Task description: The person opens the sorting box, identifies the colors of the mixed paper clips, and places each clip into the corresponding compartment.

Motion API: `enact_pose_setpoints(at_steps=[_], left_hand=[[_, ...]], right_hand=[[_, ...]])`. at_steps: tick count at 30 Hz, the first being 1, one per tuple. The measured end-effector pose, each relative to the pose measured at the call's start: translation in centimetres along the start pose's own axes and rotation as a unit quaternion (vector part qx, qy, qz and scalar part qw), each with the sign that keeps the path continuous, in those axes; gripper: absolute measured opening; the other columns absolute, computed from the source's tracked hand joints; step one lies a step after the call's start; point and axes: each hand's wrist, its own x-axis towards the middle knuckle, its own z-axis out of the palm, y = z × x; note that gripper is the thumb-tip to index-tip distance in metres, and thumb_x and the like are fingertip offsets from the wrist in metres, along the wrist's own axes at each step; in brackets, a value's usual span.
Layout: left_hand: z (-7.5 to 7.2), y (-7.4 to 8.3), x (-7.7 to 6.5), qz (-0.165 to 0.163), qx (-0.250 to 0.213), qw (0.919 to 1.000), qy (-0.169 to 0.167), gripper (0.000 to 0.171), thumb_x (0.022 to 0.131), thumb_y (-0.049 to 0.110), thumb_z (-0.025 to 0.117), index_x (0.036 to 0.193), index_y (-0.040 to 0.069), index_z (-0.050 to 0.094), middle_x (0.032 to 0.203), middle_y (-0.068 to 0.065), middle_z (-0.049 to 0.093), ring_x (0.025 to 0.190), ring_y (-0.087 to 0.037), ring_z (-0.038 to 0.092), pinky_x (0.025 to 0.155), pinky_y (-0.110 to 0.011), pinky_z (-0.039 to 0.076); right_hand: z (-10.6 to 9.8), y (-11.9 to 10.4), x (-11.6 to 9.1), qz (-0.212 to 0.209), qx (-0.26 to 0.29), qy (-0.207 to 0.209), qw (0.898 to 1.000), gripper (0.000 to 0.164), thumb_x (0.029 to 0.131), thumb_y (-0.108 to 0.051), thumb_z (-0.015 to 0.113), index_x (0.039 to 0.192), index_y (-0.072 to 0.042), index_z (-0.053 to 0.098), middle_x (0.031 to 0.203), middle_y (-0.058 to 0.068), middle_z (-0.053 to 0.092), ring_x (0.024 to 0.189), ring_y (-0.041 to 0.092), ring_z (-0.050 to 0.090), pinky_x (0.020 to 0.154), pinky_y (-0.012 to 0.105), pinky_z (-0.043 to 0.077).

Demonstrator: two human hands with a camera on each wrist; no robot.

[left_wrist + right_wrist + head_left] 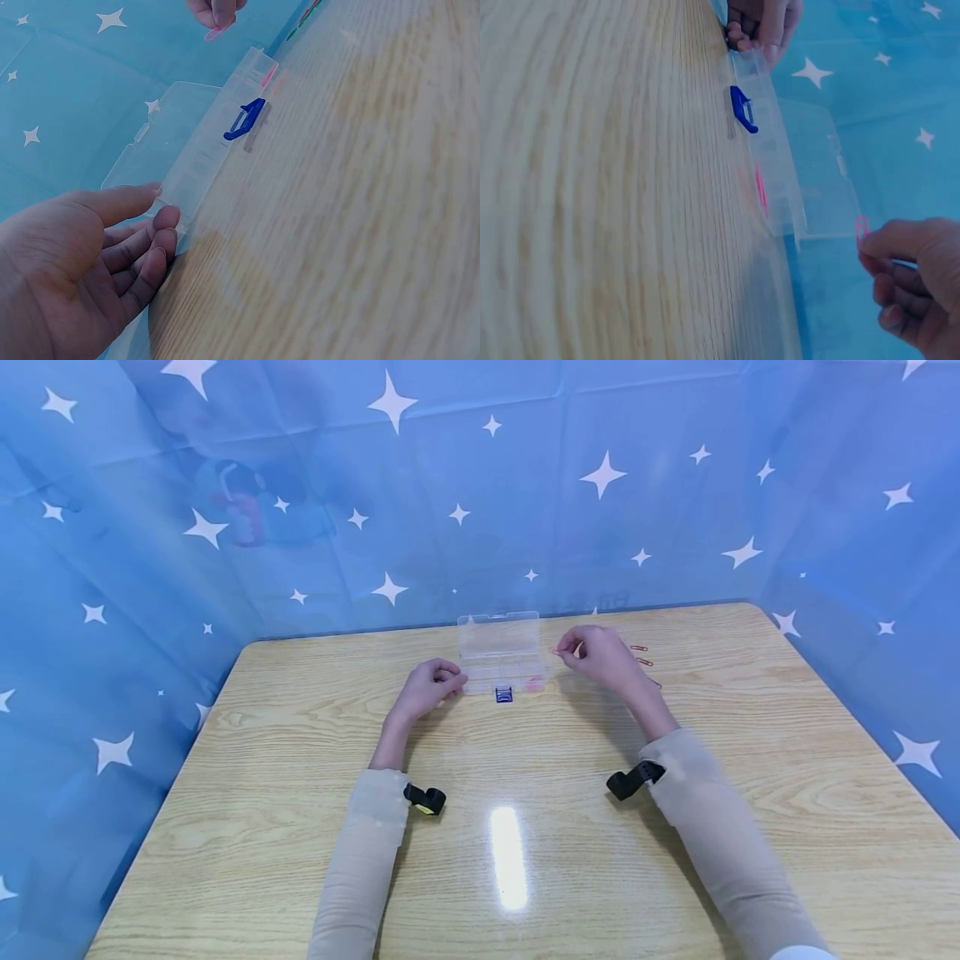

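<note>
A clear plastic compartment box (480, 683) stands near the table's back edge, its lid (498, 633) raised. A blue latch (246, 120) is on its front side. My left hand (429, 687) holds the box's left end, thumb at the rim and fingers curled against the side. My right hand (600, 653) is raised just right of the box. Its thumb and forefinger pinch a pink paper clip (862, 226), with the loop sticking out toward the lid. Something pink (761, 191), thin and long, shows through the box's right-hand compartment.
Several red paper clips (643, 662) lie on the wooden table (315, 735) to the right, partly behind my right hand. A green clip (294, 33) shows among them in the left wrist view. A blue starry cloth (450, 485) hangs right behind the table.
</note>
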Motion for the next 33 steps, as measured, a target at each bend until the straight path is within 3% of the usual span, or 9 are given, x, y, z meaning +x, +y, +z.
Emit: enact_pose_setpoints(at_steps=[14, 33], left_hand=[[0.0, 0.0, 0.1, 0.000, -0.003, 1.0000, -0.001, 0.031, 0.102, 0.024, 0.064, 0.121, 0.000, 0.062, 0.094, -0.012, 0.069, 0.087, -0.026, 0.066, 0.076, -0.034, 0.051], [0.0, 0.0, 0.0, -0.001, 0.000, 1.0000, -0.001, 0.032, 0.102, 0.025, 0.064, 0.122, 0.000, 0.062, 0.095, -0.012, 0.069, 0.088, -0.026, 0.066, 0.075, -0.034, 0.051]], right_hand=[[1.1, -1.4, -0.1, -0.015, 0.009, -0.005, 1.000, 0.009, 0.097, -0.012, 0.067, 0.097, -0.004, 0.073, 0.090, 0.008, 0.071, 0.077, 0.022, 0.063, 0.069, 0.037, 0.050], [2.8, -1.9, 0.3, -0.013, 0.006, -0.019, 1.000, 0.009, 0.097, -0.015, 0.069, 0.097, -0.007, 0.073, 0.091, 0.005, 0.071, 0.081, 0.020, 0.065, 0.075, 0.037, 0.053]])
